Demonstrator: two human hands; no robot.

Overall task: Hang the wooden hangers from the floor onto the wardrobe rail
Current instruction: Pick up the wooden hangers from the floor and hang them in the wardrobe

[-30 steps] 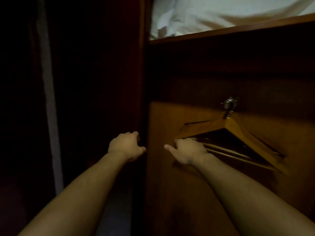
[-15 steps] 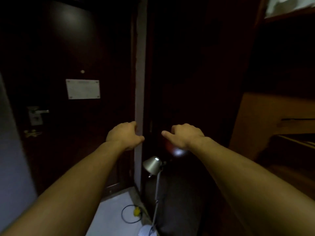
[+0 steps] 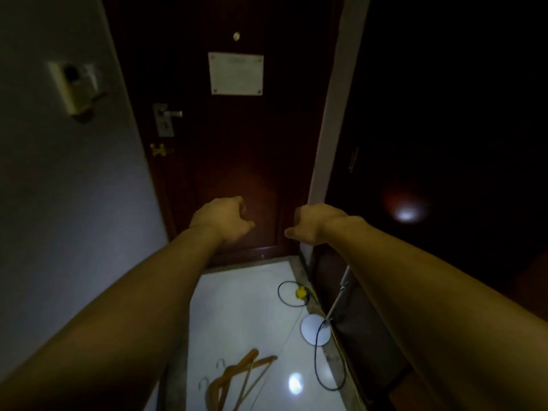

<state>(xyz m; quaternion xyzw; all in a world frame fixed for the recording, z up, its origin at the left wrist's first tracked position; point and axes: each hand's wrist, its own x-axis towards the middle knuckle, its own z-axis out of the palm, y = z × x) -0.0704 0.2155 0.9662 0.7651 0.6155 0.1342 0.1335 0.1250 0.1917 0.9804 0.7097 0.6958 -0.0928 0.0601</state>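
Wooden hangers (image 3: 237, 381) with metal hooks lie in a loose pile on the pale tiled floor (image 3: 246, 307), low in the head view between my forearms. My left hand (image 3: 221, 219) is held out in front of the dark door, fingers curled in, holding nothing. My right hand (image 3: 314, 222) hovers level with it, fingers curled and thumb pointing left, also holding nothing. Both hands are well above the hangers. The wardrobe (image 3: 444, 143) is a dark mass on the right; its rail is out of sight.
A dark wooden door (image 3: 237, 158) with a white notice (image 3: 235, 74) and a lever handle (image 3: 166, 117) faces me. A floor lamp base (image 3: 315, 329) and black cable (image 3: 292, 293) with a yellow plug lie right of the hangers. A grey wall (image 3: 59, 203) stands left.
My view has swung left and down, from the hanger on the wardrobe rail to the door and floor. My right hand let go of the hung hanger; both hands stay raised.
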